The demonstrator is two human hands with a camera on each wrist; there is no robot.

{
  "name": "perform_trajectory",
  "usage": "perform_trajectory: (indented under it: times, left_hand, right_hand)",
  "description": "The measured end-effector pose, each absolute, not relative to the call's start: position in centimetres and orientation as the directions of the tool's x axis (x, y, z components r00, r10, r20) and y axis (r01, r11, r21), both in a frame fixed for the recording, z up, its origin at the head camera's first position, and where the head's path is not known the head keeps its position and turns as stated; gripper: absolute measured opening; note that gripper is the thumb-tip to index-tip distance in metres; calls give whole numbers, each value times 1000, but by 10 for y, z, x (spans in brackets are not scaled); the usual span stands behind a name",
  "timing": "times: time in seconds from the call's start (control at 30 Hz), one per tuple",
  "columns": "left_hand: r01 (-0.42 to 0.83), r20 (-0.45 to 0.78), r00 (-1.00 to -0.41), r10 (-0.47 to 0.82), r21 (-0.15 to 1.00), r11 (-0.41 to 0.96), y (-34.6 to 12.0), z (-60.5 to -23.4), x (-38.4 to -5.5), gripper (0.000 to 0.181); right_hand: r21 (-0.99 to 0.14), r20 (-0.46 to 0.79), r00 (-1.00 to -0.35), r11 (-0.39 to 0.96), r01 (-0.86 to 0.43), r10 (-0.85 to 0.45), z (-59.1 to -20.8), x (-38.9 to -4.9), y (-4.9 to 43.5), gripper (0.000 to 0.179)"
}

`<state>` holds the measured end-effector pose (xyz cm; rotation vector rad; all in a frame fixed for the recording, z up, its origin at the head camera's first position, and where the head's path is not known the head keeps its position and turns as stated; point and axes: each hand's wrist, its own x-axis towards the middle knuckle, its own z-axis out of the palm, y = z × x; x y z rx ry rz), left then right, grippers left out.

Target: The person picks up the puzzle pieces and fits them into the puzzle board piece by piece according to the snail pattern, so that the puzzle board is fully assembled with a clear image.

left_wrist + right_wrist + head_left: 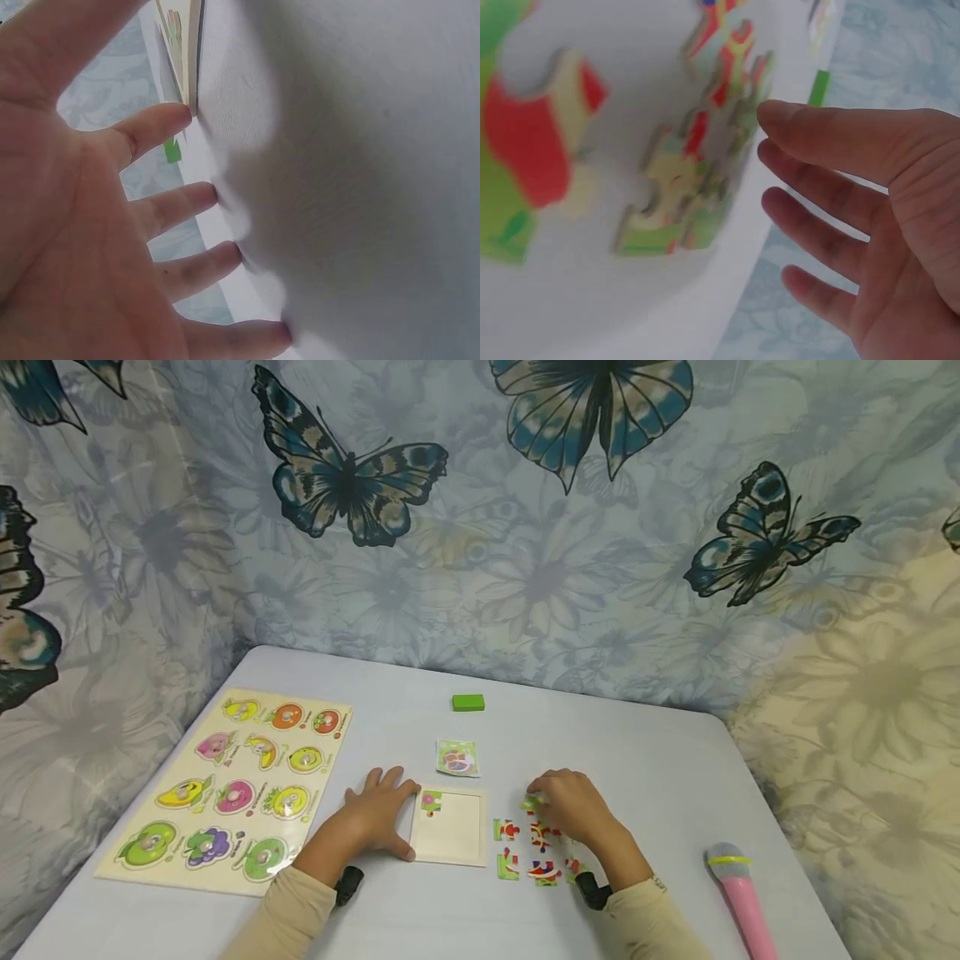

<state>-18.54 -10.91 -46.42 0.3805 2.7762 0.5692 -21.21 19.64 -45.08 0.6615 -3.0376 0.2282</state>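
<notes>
A shallow square puzzle tray [447, 847] lies on the table with one corner piece [431, 802] in its upper left. My left hand [372, 814] is spread wide beside it, forefinger and thumb at the tray's left edge. In the left wrist view, the fingertips [202, 193] rest on the table. Right of the tray, my right hand [576, 806] is over several loose jigsaw pieces [507, 864]. Its thumb and forefinger are right by a green-edged piece [529, 804]. The right wrist view shows my right hand [810, 161] with fingers loosely extended, nothing visible between them.
A fruit peg-puzzle board [180, 810] covers the table's left side. Behind the tray lie a small picture card [457, 758] and a green block [468, 702]. A pink toy microphone [738, 893] is at the right. Butterfly-patterned cloth [547, 585] hangs behind the table.
</notes>
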Motion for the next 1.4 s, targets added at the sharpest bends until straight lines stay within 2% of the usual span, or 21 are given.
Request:
perform_trajectory:
  times: [0.23, 0.87, 1.4]
  left_hand:
    - [178, -231, -928, 291, 412, 894, -113, -463, -182, 93]
    - [188, -241, -923, 299, 395, 899, -110, -464, -187, 94]
    - [187, -234, -924, 302, 412, 892, -111, -464, -186, 92]
  right_hand:
    - [-159, 47, -905, 891, -425, -423, -459, -213, 200, 17]
    - [-100, 82, -892, 887, -451, -444, -462, -213, 196, 22]
    - [-75, 141, -768, 766, -638, -625, -460, -209, 125, 24]
